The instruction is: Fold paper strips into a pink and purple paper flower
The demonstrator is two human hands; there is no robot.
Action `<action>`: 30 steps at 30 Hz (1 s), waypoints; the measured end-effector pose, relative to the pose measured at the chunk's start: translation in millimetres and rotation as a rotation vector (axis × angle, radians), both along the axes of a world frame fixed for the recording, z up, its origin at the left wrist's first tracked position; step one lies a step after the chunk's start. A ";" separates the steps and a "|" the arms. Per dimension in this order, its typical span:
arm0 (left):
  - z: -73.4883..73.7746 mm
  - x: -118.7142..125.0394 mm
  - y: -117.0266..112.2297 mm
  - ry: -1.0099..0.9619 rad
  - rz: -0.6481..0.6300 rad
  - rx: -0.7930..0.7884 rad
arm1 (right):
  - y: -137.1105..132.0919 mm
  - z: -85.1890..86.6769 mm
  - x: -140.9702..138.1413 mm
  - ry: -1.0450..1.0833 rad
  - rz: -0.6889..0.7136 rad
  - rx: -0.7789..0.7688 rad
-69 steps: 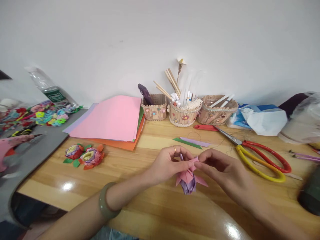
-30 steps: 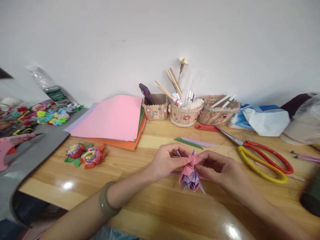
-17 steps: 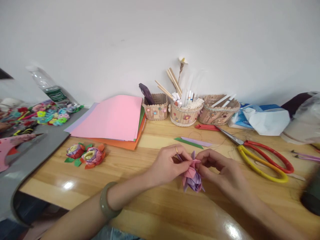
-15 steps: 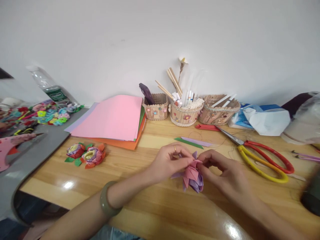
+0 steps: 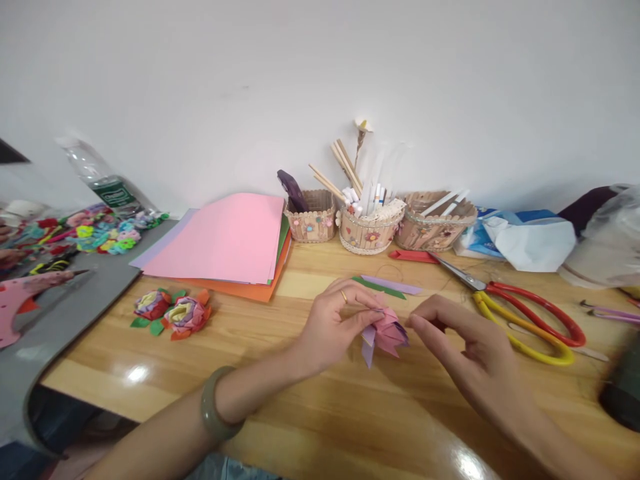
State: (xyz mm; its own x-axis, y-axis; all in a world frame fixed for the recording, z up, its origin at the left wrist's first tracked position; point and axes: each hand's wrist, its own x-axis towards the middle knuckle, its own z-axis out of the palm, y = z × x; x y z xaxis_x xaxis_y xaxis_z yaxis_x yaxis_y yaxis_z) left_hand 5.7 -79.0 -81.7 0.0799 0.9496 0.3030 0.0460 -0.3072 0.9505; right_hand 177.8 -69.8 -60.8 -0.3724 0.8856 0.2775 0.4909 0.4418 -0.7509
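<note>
My left hand (image 5: 334, 320), a ring on one finger and a bangle (image 5: 215, 403) on the wrist, is closed on a folded paper flower (image 5: 387, 333) in pink and purple. The flower is held above the wooden table, with a purple strip hanging from its left side. Just right of it, my right hand (image 5: 467, 347) has thumb and forefinger pinched together, apart from the petals. Whatever lies in that pinch is too small to make out. Beyond the hands lie a green paper strip (image 5: 385, 288) and a purple paper strip (image 5: 395, 285), with fine thread near them.
Large scissors (image 5: 530, 320) lie at right. A stack of coloured paper (image 5: 225, 240) and two finished paper flowers (image 5: 187, 313) are at left. Several decorated baskets (image 5: 373, 230) stand along the wall. A bottle (image 5: 107, 180) and a pink glue gun (image 5: 25, 293) rest on the grey table.
My right hand has drawn away from the flower to the right. The flower has turned in my left hand, showing more pink petals.
</note>
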 end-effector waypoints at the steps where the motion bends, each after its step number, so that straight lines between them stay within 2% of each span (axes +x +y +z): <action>1: 0.2 0.2 -0.8 0.037 0.011 0.053 | -0.7 3.4 -1.2 0.003 0.033 -0.144; 3: -0.3 0.9 -1.9 0.069 -0.001 0.112 | -1.3 8.9 -4.1 0.054 0.075 -0.361; 6: -3.4 3.3 -3.2 0.052 -0.027 0.084 | -0.4 11.9 -7.1 0.162 0.068 -0.514; 12: -8.9 10.5 -6.4 -0.132 -0.023 -0.119 | 4.4 -0.6 -4.7 0.279 0.006 -0.628; 15: -9.4 13.5 -8.2 -0.224 -0.016 -0.163 | 5.1 -8.5 -4.7 0.369 -0.006 -0.702; 23: -9.6 16.4 -11.0 -0.317 0.068 -0.099 | -4.2 -11.3 -16.7 0.576 -0.031 -0.857; 27: -8.4 16.9 -9.8 -0.409 0.038 -0.093 | -6.0 -8.7 -19.1 0.613 -0.010 -0.872; 30: -8.0 18.1 -9.2 -0.437 0.071 -0.081 | -5.9 -9.5 -18.9 0.602 -0.023 -0.848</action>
